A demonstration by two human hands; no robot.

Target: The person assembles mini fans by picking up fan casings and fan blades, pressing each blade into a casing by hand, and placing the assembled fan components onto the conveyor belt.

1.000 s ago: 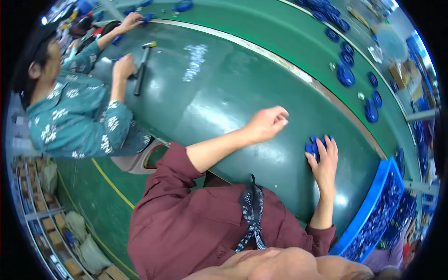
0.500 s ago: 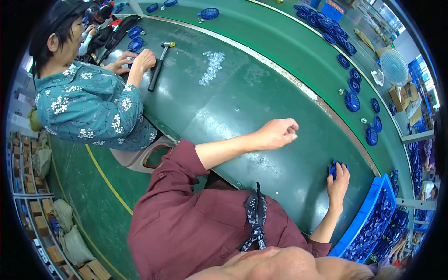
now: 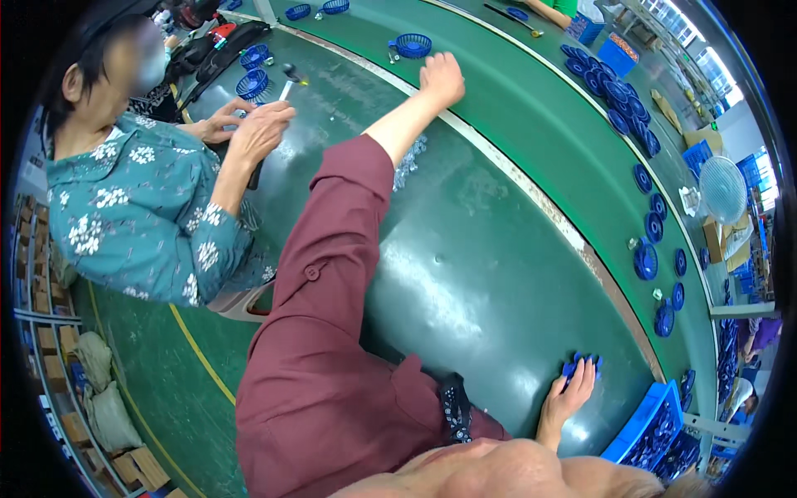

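Observation:
My left arm stretches far out across the table, and my left hand (image 3: 442,79) is over the near side of the green conveyor belt. Its fingers are a little apart and bent downward, with nothing visible in them. Just left of the fingertips, apart from them, a round blue plastic basket (image 3: 413,45) lies on the belt beside a small clear piece (image 3: 393,57). At the right, my right hand (image 3: 569,392) grips a blue plastic part (image 3: 584,363) with a notched rim on the tabletop. The palm and fingers hide some of this part.
A blue crate (image 3: 639,423) of dark blue pieces stands at the table's right end. Clear pieces (image 3: 407,166) lie partly under my left forearm. At the left a co-worker (image 3: 141,199) handles a hammer (image 3: 288,87). More blue baskets (image 3: 645,259) sit along the belt (image 3: 531,124).
My left hand has moved from above the table, forward and left, to the conveyor. My right hand has shifted slightly nearer and left with the blue part. The co-worker now has the hammer in hand.

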